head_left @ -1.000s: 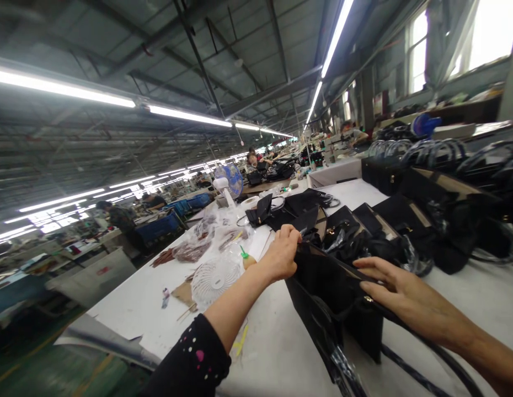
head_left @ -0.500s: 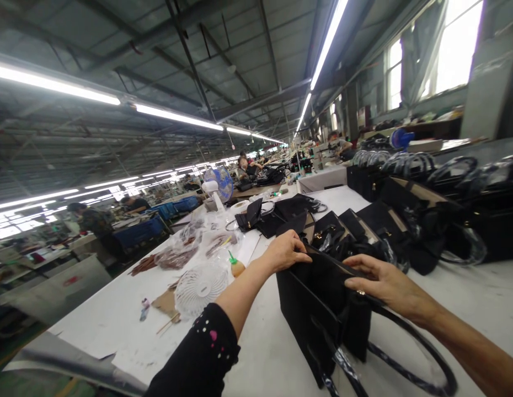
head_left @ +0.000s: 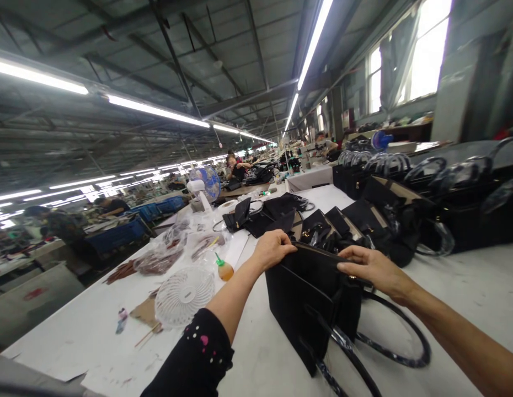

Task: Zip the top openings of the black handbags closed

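Note:
A black handbag [head_left: 300, 300] stands upright on the white worktable [head_left: 467, 298] in front of me. My left hand [head_left: 273, 248] grips the far end of its top edge. My right hand [head_left: 370, 266] holds the near side of the top edge, fingers curled over the rim by a small gold fitting. Two long black handles wrapped in clear film [head_left: 399, 344] hang from the bag and lie on the table.
More black handbags [head_left: 364, 220] lie and stand in rows behind and to the right. A small white fan [head_left: 184, 295], a small bottle with a green tip [head_left: 223, 268], plastic bags of parts [head_left: 159, 259] and a blue desk fan [head_left: 202, 184] are at left. Other people work at distant tables.
The view has swung right and down. Both hands stay on the bag's top edge, and my right hand has closed its fingers over the rim. The bag now stands more upright.

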Motion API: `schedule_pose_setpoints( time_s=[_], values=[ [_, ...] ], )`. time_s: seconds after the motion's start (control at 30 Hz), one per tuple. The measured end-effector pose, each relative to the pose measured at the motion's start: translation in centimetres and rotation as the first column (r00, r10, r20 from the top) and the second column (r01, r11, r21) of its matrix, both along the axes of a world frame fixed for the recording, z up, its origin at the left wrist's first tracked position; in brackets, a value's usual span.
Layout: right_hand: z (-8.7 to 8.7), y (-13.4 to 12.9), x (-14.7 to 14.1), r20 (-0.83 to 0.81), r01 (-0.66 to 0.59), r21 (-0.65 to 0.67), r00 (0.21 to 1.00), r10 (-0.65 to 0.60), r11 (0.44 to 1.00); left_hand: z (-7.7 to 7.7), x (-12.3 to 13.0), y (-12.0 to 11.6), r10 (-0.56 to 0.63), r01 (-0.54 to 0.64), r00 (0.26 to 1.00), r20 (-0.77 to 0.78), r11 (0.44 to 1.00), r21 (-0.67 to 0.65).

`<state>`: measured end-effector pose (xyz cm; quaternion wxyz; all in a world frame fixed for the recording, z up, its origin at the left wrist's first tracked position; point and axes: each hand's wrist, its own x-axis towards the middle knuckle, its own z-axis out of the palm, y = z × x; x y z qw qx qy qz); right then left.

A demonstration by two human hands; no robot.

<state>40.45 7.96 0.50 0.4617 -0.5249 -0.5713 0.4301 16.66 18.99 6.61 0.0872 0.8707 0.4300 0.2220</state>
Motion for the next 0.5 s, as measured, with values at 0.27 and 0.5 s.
schedule_pose_setpoints(
  time_s=[0.27,0.5],
  values=[
    [-0.2,0.8,-0.2,0.070,0.037,0.025,0.997,-0.038,0.999,0.2,1.9,-0.9,0.190,-0.178,0.975,-0.118,0.978,0.105],
    [0.5,1.4,0.0,0.382,0.082,0.118,0.916,-0.121,0.990,-0.1,2.8,-1.0,0.238,-0.215,0.957,-0.169,0.966,0.140]
  ],
)
